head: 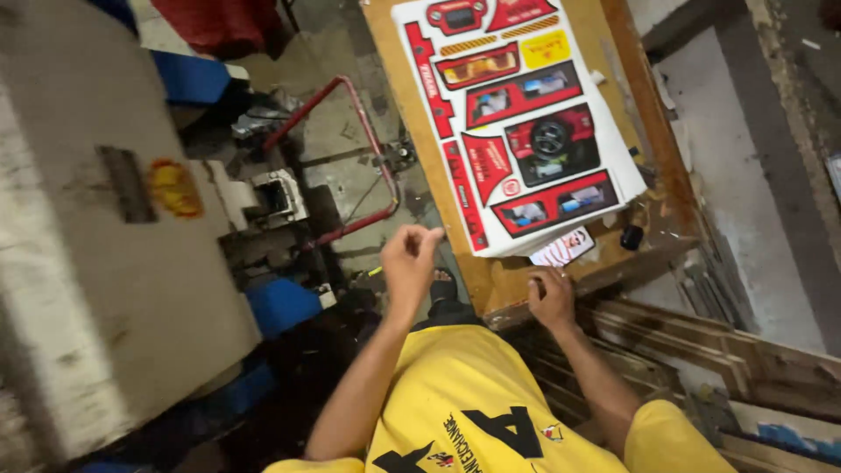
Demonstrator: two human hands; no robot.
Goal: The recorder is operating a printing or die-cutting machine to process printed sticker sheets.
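Observation:
A stack of white printed sheets (517, 114) with red and black die-cut shapes lies on a brown wooden board (412, 105). My right hand (550, 298) rests on the board's near edge, fingers curled, just below a small loose printed piece (563, 249). My left hand (410, 261) hangs in the air left of the board's near corner, fingers pinched together; whether anything is between them is not visible. I wear a yellow shirt (464, 394).
A large grey-white machine (96, 236) fills the left. A red metal bar frame (368, 166) and a foot pedal area sit on the floor between machine and board. A small black object (632, 236) lies by the sheets. Wooden slats (701, 342) are stacked at right.

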